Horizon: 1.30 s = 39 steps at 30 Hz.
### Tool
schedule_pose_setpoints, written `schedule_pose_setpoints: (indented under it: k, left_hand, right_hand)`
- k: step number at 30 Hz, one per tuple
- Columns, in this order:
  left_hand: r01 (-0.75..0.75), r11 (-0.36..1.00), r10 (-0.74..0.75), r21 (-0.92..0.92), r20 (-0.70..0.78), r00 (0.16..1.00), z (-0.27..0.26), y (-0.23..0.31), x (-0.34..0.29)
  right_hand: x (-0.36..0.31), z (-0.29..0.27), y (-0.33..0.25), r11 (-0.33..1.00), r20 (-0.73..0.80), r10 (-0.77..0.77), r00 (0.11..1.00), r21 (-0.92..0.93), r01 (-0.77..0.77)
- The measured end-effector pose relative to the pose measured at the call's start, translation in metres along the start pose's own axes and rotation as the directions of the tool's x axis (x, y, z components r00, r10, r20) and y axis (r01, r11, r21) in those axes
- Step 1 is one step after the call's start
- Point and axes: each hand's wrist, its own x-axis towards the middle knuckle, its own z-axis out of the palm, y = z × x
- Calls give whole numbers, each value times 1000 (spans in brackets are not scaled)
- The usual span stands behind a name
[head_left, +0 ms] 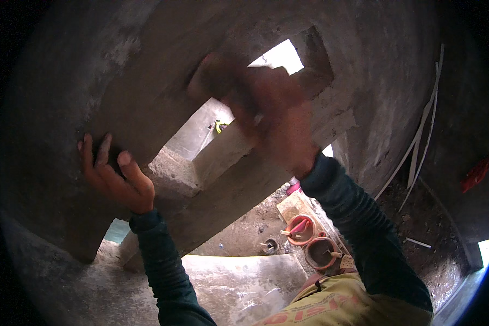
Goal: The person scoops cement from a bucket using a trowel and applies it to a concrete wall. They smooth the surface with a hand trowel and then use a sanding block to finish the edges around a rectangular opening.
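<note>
My left hand (117, 176) is open, with its fingers spread against the dark grey plastered wall (130, 103), left of a rectangular opening (201, 130). My right hand (282, 111) is smeared by motion in front of the wall, between that opening and a second, brighter opening (282, 57) above. Its fingers appear closed on a dark, rounded pad (214, 79) with a reddish edge, which lies over the wall surface. Blur hides what kind of pad it is.
Below stand two round reddish tubs (300, 229) (320, 254) with tools in them and a small dark pot (269, 246). A board (294, 206) lies beside the tubs. Long pale strips (418, 133) lean at the right, near a red bag-like thing (476, 175). A pale ledge (244, 277) runs in front.
</note>
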Motion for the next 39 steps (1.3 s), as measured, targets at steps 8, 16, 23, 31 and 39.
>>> schedule_pose_setpoints:
  k: [8,16,23,31,39]
  left_hand:
    - [25,996,-31,88,72,997,-8,4,-1]
    - [-23,995,22,-95,-10,1000,5,-6,-6]
    - [-8,998,5,-60,-49,999,9,-5,-10]
    - [-38,985,16,-168,-130,991,18,-6,-10]
    - [-75,983,70,-170,-31,997,10,-21,-7]
  right_hand:
    - [17,-18,74,981,-192,171,966,-61,-185]
    - [4,9,-4,990,94,-105,990,-80,112]
    - [-58,-34,-54,768,420,95,903,546,-335]
    - [-114,-47,-63,-58,748,404,527,596,-801]
    - [-140,-10,-107,-602,791,252,558,579,-550]
